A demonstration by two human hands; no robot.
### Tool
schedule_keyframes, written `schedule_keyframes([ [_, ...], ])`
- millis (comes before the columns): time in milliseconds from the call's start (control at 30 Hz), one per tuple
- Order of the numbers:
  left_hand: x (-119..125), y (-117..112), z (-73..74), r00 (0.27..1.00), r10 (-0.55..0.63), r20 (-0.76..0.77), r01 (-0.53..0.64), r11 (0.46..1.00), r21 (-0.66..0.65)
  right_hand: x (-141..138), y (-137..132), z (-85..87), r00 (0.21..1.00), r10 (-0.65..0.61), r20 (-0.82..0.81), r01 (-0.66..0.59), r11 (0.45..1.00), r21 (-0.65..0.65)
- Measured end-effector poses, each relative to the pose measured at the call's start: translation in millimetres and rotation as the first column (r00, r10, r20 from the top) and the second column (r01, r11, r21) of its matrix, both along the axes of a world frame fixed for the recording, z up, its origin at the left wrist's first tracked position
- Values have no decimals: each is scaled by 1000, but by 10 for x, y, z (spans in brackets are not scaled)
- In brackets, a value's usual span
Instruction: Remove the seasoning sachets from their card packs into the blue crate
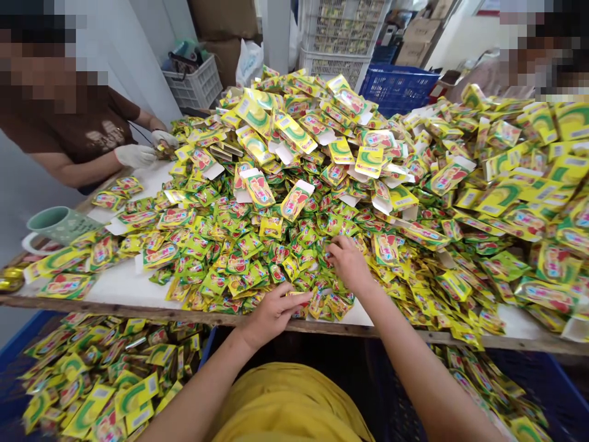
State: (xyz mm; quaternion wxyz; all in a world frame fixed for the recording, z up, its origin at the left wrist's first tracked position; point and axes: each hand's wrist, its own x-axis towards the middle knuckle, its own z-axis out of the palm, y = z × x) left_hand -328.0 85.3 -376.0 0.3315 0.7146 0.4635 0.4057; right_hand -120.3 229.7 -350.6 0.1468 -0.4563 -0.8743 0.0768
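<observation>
A heap of small green and yellow candy-like packets (pixel 239 264) covers the table in front of me. My left hand (pixel 272 312) rests low at the table's near edge, its index finger stretched out over the packets and its other fingers partly bent. Farther in and to the right, my right hand (pixel 350 265) reaches into the heap. Its fingers are bent together among the packets, and what lies between the fingertips is hidden. Printed yellow cartons (pixel 297 199), several with open white flaps, lie on top of the packets beyond both hands.
At the left, a person with white gloves (pixel 135 156) handles something small. A green mug (pixel 59 224) stands near the left edge. Below the table, a blue crate (pixel 18 344) holds cartons. White crates (pixel 340 27) and a blue basket (pixel 396 86) stand behind. Another person is at the right.
</observation>
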Motion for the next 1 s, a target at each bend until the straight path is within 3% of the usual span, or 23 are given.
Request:
schedule_keyframes([
  [100, -193, -214, 192, 959, 255, 121, -261, 964, 41, 92, -158, 12, 972, -54, -229, 50, 998, -23],
  [167, -505, -497, 293, 856, 507, 98, -514, 855, 64, 119, -361, -53, 881, -198, -430, 105, 967, -230],
  [233, -947, -878, 270, 708, 706, -29, -702, 707, 85, 75, -593, -167, 789, -349, -506, 67, 867, -494],
  [267, -1197, -1092, 200, 642, 755, -135, -756, 652, 51, 29, -700, -231, 778, -390, -493, 43, 815, -578],
  [333, -1699, -1529, -29, 546, 750, -373, -812, 584, -13, -83, -860, -336, 822, -409, -397, 91, 782, -617],
  [433, -2269, -2041, -362, 477, 693, -540, -815, 579, 23, -196, -930, -385, 904, -385, -188, 246, 825, -509],
  [467, -2367, -2121, -407, 448, 684, -576, -816, 575, 49, -205, -919, -375, 922, -363, -134, 258, 835, -487],
  [533, -2387, -2082, -352, 335, 710, -619, -851, 511, 125, -190, -878, -341, 949, -310, -59, 245, 842, -481],
  [600, -2180, -1774, -130, 226, 803, -551, -878, 413, 241, -157, -852, -311, 959, -282, -16, 240, 844, -479],
  [633, -2007, -1535, 18, 220, 854, -472, -871, 390, 300, -145, -854, -301, 962, -273, -10, 238, 855, -461],
  [667, -1801, -1255, 173, 288, 892, -348, -841, 409, 354, -139, -868, -292, 965, -263, -17, 231, 875, -425],
  [733, -1340, -617, 451, 527, 838, -143, -734, 534, 420, -150, -929, -271, 972, -226, -60, 191, 916, -353],
  [800, -884, 65, 634, 751, 646, -137, -537, 718, 442, -187, -1024, -232, 979, -176, -104, 131, 931, -342],
  [833, -680, 406, 686, 816, 557, -156, -444, 775, 449, -211, -1077, -205, 980, -158, -120, 106, 928, -357],
  [900, -345, 1052, 731, 849, 483, -214, -353, 820, 451, -253, -1173, -156, 982, -126, -137, 64, 920, -386],
  [1000, -52, 1782, 755, 788, 548, -281, -470, 830, 300, -261, -1258, -147, 984, -96, -152, 30, 921, -388],
])
